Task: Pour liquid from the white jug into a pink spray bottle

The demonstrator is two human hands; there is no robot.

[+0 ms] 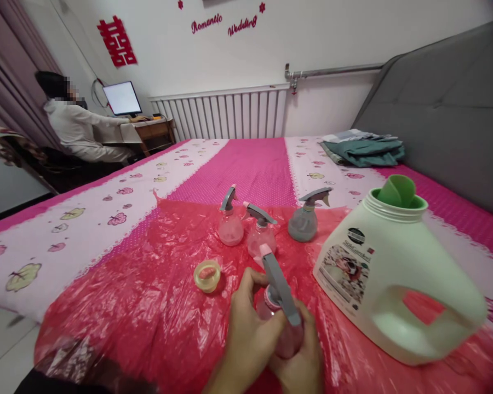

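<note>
Both my hands are wrapped round a spray bottle (288, 335) with a grey trigger head and pink nozzle, low in the middle of the view. My left hand (248, 323) grips it from the left near the neck, and my right hand (306, 355) closes round the body from the right. Just beyond stand a pink-nozzled spray bottle (261, 238), another pink-nozzled spray bottle (230, 225) to its left, and a greyish spray bottle (303, 223) to the right. A small yellowish cap (207, 276) lies left of my hands, something pinkish inside it.
A large pale green detergent jug (378, 262) stands at right with a green spout in its uncapped mouth. Red plastic sheeting (148, 306) covers the near part of the bed (246, 164). Folded clothes (361, 149) lie at back right. A person (80, 123) sits at a computer, far left.
</note>
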